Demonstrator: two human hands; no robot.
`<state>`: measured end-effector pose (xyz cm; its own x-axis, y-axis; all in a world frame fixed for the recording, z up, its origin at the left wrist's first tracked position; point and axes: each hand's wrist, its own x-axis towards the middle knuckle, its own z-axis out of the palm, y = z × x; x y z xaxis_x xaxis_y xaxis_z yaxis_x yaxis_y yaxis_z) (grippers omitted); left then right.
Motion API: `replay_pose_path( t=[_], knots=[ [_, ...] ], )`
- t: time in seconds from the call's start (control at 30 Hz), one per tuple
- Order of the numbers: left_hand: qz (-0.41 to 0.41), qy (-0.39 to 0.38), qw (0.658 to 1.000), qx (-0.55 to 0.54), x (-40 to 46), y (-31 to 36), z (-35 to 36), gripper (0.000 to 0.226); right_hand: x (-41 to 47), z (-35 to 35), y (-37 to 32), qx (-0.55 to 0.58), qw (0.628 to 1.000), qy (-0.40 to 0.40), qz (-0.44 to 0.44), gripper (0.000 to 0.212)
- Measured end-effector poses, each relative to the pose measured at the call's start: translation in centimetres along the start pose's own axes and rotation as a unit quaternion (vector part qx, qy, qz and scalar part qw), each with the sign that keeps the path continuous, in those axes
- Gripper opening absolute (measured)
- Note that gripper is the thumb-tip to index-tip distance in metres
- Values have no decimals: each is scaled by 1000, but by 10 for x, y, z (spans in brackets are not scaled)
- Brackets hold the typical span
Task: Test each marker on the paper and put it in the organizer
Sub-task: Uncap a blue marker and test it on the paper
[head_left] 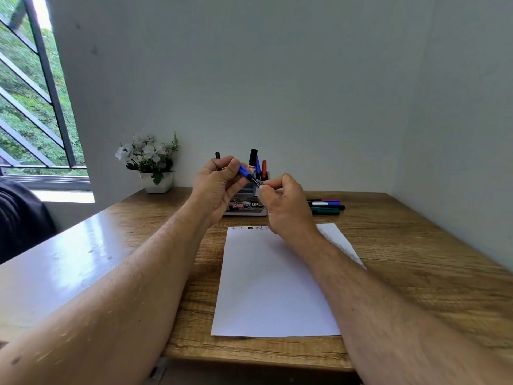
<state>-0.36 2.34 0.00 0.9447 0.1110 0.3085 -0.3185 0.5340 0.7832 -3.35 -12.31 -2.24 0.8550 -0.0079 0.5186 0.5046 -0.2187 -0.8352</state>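
Observation:
Both my hands are raised above the table, in front of the organizer. My left hand [218, 184] pinches the blue cap end of a marker [251, 177]. My right hand [286, 207] grips the marker's dark barrel. A white sheet of paper [274, 287] lies on the wooden table below, with small test scribbles along its far edge. The grey organizer [245, 205] stands behind my hands, partly hidden, with black, blue and red markers [258, 163] upright in it.
Several loose markers [326, 207] lie on the table [416, 245] right of the organizer. A white pot of white flowers [151, 162] stands at the back left near the window. Walls close the back and the right side.

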Motion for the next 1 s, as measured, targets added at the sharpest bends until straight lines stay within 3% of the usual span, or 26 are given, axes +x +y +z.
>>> replay_pose_path(
  t=[0.33,0.43,0.57,0.8,1.0],
  knots=[
    [8,-10,1000,3,-1,-1,1,9,5,5,5,67,995,-16,68,7],
    [9,-6,998,69,-4,-5,8,24,6,5,8,56,996,-21,74,4],
    [19,-23,984,174,-7,-12,16,53,3,1,9,-28,997,-27,60,15],
    [188,68,958,204,-1,3,11,54,-2,1,7,-86,996,-7,16,33],
    [331,212,872,291,8,4,0,57,-5,-4,5,-147,988,-46,-24,39]
  ],
)
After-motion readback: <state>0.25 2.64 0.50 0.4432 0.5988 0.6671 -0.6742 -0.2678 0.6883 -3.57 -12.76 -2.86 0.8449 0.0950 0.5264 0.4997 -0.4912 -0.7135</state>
